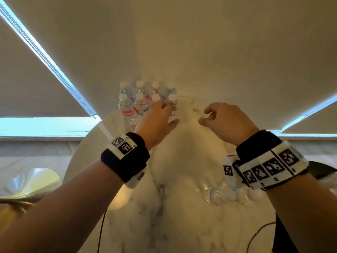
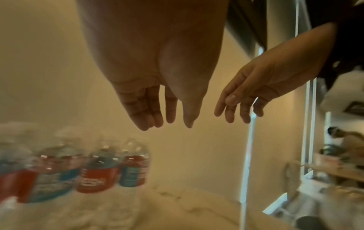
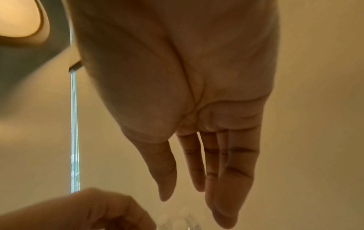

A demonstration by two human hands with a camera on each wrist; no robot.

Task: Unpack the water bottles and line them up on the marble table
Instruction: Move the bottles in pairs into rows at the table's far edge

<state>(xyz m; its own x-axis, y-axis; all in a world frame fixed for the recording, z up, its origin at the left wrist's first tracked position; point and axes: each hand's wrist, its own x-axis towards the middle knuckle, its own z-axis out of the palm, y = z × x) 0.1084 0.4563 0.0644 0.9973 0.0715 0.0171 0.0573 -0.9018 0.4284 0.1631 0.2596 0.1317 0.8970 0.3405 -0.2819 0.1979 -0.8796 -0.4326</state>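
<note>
Several clear water bottles with white caps and red and blue labels stand in two rows at the far end of the marble table. My left hand hovers in front of the right end of the rows. In the left wrist view its fingers hang straight and hold nothing, above and right of the bottles. My right hand floats further right over bare marble, loosely relaxed and holding nothing. More bottles lie on their sides under my right wrist.
Roller blinds cover the windows behind the table. A pale curved chair sits at the lower left, a dark object at the right edge. Thin dark cables hang near the table's front. Another person is far off right.
</note>
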